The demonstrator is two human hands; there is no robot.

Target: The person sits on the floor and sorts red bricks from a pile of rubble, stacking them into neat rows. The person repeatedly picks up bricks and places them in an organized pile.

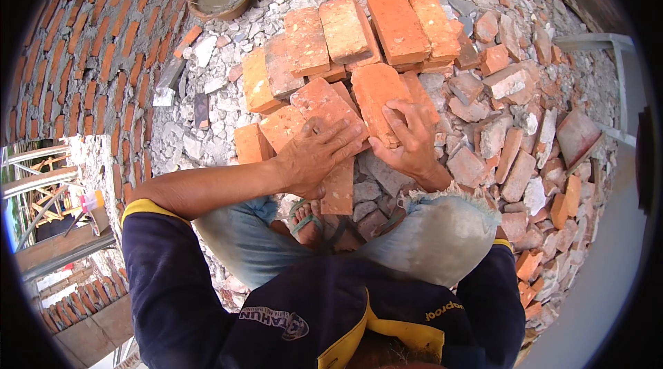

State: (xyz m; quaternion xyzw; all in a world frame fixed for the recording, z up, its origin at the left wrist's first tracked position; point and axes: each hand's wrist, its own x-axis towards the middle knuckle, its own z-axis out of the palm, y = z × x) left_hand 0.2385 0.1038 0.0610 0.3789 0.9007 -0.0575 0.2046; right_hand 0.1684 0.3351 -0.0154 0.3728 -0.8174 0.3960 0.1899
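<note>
My left hand [316,156] lies with its fingers stretched out across a reddish brick [321,96] in the middle of a brick pile. Just right of it, my right hand [413,144] has thumb and fingers bent around the near end of an orange brick [376,89]. The two hands are close together, fingertips almost meeting. Below the left hand another orange brick [338,193] points toward my feet. Behind the hands lie several more whole bricks, among them a pale-faced one [343,27] and a bright orange one [397,23]. Part of the bricks under my palms is hidden.
A round basin [242,8] of grey wet mortar stands at the far left, beside a brick wall [103,44]. Broken brick rubble [497,134] covers the ground at right, and pale stones [200,120] lie at left. My sandalled foot [305,222] is close below the pile.
</note>
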